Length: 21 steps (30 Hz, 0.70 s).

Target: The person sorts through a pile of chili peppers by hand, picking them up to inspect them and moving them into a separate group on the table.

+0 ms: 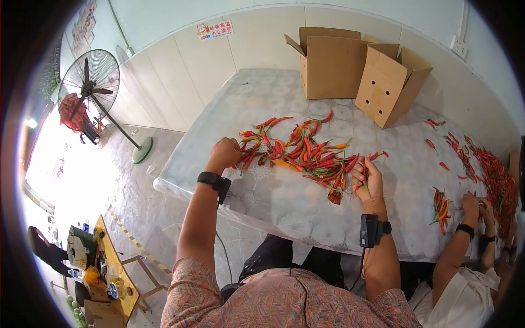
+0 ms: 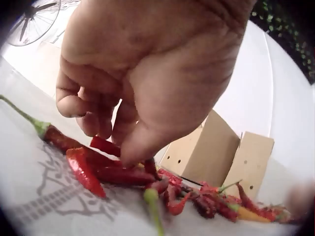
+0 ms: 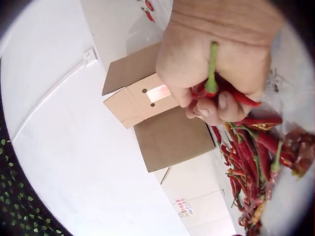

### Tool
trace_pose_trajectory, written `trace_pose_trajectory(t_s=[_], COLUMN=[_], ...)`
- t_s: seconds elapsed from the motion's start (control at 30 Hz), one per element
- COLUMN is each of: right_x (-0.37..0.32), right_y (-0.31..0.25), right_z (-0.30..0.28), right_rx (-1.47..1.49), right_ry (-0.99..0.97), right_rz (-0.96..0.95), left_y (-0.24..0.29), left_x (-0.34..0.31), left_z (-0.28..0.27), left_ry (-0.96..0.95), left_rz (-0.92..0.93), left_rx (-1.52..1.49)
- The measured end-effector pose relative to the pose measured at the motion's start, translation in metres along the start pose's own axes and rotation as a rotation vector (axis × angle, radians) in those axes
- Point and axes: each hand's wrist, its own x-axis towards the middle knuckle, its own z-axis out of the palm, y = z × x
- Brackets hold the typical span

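Red and orange chili peppers lie in a loose heap across the patterned table cover. My left hand reaches down at the heap's left end. In the left wrist view its thumb and fingers pinch a red chili pepper, just over other peppers on the cover. My right hand is raised at the heap's right end, fingers curled round red chili peppers. One green stem sticks out towards the wrist, and a red tip shows beside the palm. The rest of that handful is hidden by the fingers.
Two open cardboard boxes stand at the back against the wall. To the right, another person's hands work by a larger chili pile, with a small chili bunch nearby. A standing fan is on the floor at left.
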Motion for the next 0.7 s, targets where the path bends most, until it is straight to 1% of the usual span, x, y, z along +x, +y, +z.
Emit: trace_pose_trajectory(t_s=[0.03,0.07,0.13,0.17,0.23,0.27,0.33,0.37,0.43,0.47,0.5,0.63,0.7], right_x=[0.0,-0.001,-0.002,-0.002,-0.002,-0.002,-0.002,-0.002,-0.002,-0.002,-0.002,-0.007,-0.008], right_y=[0.0,0.001,0.001,0.001,0.001,0.001,0.001,0.001,0.001,0.001,0.001,0.002,0.003], right_z=[0.0,0.002,0.003,0.004,0.005,0.006,0.006,0.005,0.005,0.005,0.005,0.014,0.017], right_rx=[-0.001,-0.003,-0.005,-0.018,-0.032,-0.052,-0.073,-0.082,-0.09,-0.108,-0.126,-0.187,-0.307], right_ry=[0.002,0.011,0.022,0.012,0.002,0.017,0.037,0.016,-0.001,-0.017,-0.033,-0.05,-0.053], right_rz=[-0.001,-0.008,-0.013,-0.012,-0.012,-0.018,-0.029,-0.025,-0.025,-0.015,-0.007,-0.015,-0.027], left_y=[-0.003,-0.003,-0.004,0.0,0.024,0.032,0.048,0.057,0.073,0.079,0.087,0.124,0.151], left_x=[0.001,0.004,0.012,0.009,-0.002,-0.005,-0.011,-0.013,-0.015,-0.014,-0.015,-0.018,-0.024], left_z=[0.003,0.002,-0.002,-0.007,-0.024,-0.027,-0.03,-0.03,-0.028,-0.027,-0.027,-0.02,-0.017], left_ry=[0.095,0.095,0.017,0.015,-0.259,-0.26,-0.392,-0.398,-0.438,-0.501,-0.507,-0.54,-0.529], left_rz=[0.043,0.044,-0.04,-0.043,-0.171,-0.169,-0.147,-0.145,-0.061,-0.013,-0.01,0.028,0.09], left_rx=[-0.006,-0.008,-0.41,-0.411,-1.072,-1.072,-1.411,-1.411,-1.521,-1.564,-1.563,-1.467,-1.365])
